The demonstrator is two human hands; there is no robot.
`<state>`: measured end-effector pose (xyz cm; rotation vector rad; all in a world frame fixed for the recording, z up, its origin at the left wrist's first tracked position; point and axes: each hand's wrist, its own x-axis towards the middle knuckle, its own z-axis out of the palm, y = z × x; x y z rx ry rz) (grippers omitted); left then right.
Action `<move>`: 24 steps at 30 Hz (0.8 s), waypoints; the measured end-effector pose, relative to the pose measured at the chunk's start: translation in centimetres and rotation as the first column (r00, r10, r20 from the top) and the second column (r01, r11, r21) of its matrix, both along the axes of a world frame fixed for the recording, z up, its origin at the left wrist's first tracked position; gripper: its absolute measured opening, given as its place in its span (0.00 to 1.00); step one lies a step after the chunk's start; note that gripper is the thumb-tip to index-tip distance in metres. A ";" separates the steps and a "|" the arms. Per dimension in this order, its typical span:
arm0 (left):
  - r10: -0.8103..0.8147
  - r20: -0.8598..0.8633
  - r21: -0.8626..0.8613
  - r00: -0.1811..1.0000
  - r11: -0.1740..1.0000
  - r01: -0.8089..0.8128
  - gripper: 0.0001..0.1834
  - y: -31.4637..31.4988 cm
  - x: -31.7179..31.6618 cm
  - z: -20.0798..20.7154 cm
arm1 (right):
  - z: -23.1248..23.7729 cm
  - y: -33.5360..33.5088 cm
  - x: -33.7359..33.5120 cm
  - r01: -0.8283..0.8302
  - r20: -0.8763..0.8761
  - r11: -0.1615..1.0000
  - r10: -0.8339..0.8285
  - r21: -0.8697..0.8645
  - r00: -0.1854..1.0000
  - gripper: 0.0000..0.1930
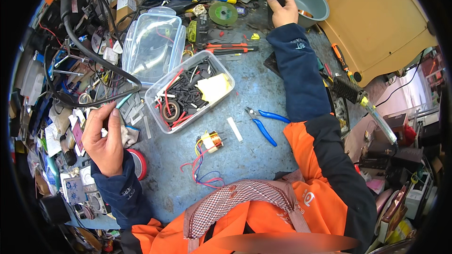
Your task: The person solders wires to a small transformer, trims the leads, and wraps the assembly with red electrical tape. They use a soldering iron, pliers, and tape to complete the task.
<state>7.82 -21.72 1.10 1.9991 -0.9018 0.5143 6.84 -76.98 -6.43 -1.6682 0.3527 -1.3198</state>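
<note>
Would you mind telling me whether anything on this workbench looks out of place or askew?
Nothing looks damaged or spilled. The small copper-wound coil lies loose mid-bench, its red and blue wires trailing in a tangle. The blue-handled pliers lie open nearby. The clear plastic box of black parts sits skewed, uncovered.

We see a worn, scuffed painted-metal benchtop (263, 99), matt blue-grey. Clear glossy plastic tub (188, 91) and lid (153, 42). Cutters (261, 121) have smooth blue plastic grips. Small coil (214, 139) shows shiny copper wire. Bowl (308, 0) looks dull metal; sleeves are matt cloth.
</note>
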 end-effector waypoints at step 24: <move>-0.045 0.029 0.076 0.999 0.996 0.043 0.07 -0.4 -0.4 0.6 | -4.9 0.6 7.6 0.510 -0.026 0.441 -0.774 -0.738 0.633 0.16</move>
